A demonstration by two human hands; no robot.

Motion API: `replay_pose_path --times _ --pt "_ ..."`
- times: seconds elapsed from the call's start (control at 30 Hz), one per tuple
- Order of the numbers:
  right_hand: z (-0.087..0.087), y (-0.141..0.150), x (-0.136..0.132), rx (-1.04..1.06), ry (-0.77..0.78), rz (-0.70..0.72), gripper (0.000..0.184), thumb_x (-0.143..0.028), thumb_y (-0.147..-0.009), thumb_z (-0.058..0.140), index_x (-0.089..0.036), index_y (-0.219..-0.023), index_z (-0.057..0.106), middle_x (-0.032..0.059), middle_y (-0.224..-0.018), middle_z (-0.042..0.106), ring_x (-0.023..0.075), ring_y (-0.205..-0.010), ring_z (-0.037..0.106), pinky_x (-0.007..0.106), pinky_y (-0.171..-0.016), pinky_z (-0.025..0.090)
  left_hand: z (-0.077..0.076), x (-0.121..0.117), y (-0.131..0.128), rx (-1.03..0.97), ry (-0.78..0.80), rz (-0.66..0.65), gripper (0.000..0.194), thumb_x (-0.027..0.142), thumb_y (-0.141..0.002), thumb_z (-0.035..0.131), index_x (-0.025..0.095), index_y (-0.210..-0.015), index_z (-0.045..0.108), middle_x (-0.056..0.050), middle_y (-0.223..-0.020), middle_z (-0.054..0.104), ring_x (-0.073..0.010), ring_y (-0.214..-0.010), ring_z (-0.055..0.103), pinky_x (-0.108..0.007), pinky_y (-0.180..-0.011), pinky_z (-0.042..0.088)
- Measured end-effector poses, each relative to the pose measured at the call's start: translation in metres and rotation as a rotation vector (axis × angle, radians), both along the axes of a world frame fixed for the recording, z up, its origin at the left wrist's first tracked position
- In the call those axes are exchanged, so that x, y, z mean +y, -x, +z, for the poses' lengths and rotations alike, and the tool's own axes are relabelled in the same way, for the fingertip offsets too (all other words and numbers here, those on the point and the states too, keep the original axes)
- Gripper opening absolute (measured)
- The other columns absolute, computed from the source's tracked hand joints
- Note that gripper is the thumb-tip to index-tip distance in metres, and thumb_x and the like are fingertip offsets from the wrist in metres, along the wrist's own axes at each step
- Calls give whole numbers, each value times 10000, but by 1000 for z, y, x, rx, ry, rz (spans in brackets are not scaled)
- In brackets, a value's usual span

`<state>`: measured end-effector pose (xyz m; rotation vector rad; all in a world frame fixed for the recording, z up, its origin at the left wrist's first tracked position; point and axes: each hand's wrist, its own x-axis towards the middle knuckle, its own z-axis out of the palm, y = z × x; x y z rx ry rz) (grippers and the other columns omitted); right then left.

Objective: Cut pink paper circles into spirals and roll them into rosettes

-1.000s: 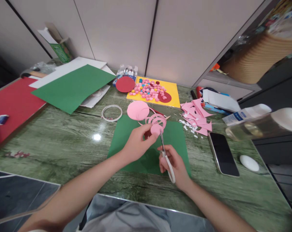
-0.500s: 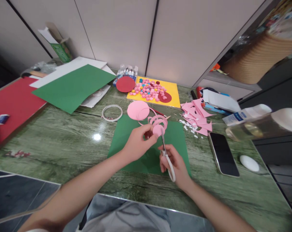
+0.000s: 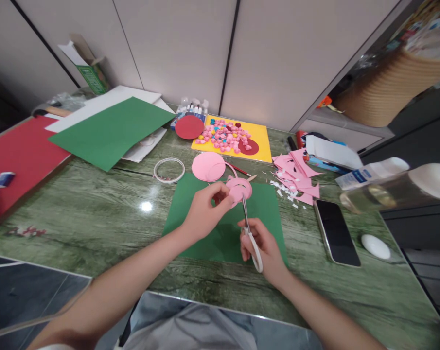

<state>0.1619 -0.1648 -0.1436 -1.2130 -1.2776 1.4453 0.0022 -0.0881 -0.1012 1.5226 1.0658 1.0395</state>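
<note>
Between the thumb and fingers of my left hand is a pink paper spiral, its cut strip curling round toward the far side. My right hand is closed round the white handles of a pair of scissors. The blades point away from me and meet the paper's near edge. Both hands are above a green sheet lying on the table. Just beyond the left hand, a pink paper circle rests at the sheet's far edge.
Behind lies a yellow sheet with small coloured balls. Pink scraps, a phone and a bottle are on the right. A tape roll, green card and red card are on the left.
The pink spiral has turned in my left hand, its coils now lying closer and flatter. The left hand shifted slightly left; the scissors stayed at the paper's edge.
</note>
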Motion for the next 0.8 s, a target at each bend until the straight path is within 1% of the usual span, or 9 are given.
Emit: replay_pose_path --times 0.2,0.3,0.47,0.57,0.67,0.8 --pt "-2 -1 -1 7 10 11 205 -344 -836 515 -219 -994 479 -72 -609 440 52 -426 450 185 -418 343 -3 1 0 -39 15 43 126 261 -789 515 170 -702 499 26 -662 498 -105 -633 495 -226 -599 392" --pt "-3 -2 -1 3 13 11 207 -347 -836 518 -220 -995 481 -71 -612 439 50 -424 450 182 -415 343 -2 1 0 -62 29 44 137 272 -789 516 171 -698 496 24 -662 499 -102 -622 485 -221 -585 393" --pt "-3 -2 -1 23 -10 15 210 -358 -836 520 -220 -989 478 -70 -609 435 49 -419 446 178 -407 335 1 1 1 -41 4 19 154 271 -787 520 170 -678 480 27 -643 477 -98 -619 455 -220 -592 382" --pt "-3 -2 -1 54 -32 24 216 -367 -846 506 -223 -1003 467 -68 -616 429 56 -438 447 186 -423 343 4 0 1 -4 -11 -16 151 261 -785 521 168 -673 479 25 -656 486 -98 -635 449 -222 -606 368" --pt "-4 -2 -1 77 -38 29 222 -368 -854 497 -228 -1021 455 -66 -621 430 62 -458 449 193 -440 349 5 -1 -1 38 -11 -53 170 284 -787 518 166 -669 487 26 -646 489 -94 -616 430 -219 -582 346" --pt "-4 -2 -1 77 -38 23 226 -368 -852 499 -221 -1018 455 -65 -614 428 62 -458 446 192 -439 344 4 -1 -1 52 -16 -47 167 279 -779 524 166 -661 492 31 -629 493 -90 -597 425 -212 -562 339"
